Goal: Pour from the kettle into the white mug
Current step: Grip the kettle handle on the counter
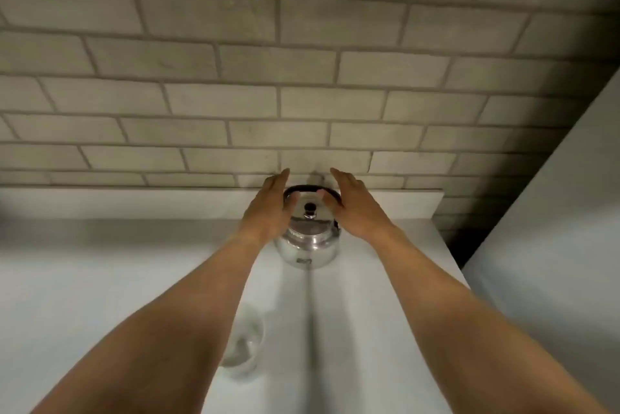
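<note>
A shiny metal kettle (308,239) stands on the white tabletop (100,279), close to a grey brick wall (302,78). It has a black handle (303,190) on top. The left hand (271,209) and the right hand (355,209) are spread flat, one on each side of the kettle. A white mug (245,343) sits nearer, partly hidden by the left arm.

Left forearm (188,313) hides most of the blurred white mug (246,346).

Both forearms are bare to the frame edge, the left hand (268,209) and right hand (355,205) ungloved, ringless.
</note>
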